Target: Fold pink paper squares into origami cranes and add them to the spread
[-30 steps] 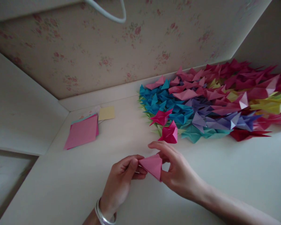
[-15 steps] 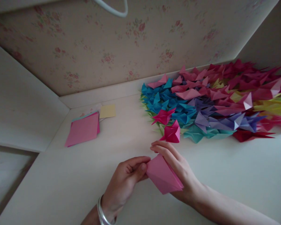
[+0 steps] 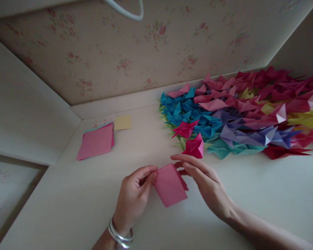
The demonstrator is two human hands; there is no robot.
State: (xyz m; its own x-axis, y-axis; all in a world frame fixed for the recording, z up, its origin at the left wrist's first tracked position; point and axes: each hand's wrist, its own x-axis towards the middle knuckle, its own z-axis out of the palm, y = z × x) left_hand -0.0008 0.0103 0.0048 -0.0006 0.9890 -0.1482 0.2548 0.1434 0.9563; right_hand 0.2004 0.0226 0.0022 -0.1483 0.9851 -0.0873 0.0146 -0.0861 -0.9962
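Observation:
A pink folded paper square lies low over the white table, between my two hands. My left hand, with silver bangles at the wrist, pinches the paper's left edge between thumb and fingers. My right hand reaches in from the right with its fingers stretched out along the paper's upper right edge, touching it. Just beyond my right fingers sits a magenta folded paper flower.
A big heap of folded paper flowers in blue, purple, pink, red, yellow and teal fills the right back of the table. A stack of pink paper sheets and a yellow sheet lie at the left back. Floral wallpaper rises behind.
The pink paper went from a small pointed shape to a wider flat square. My right hand let go its grip and spread its fingers along the paper's edge.

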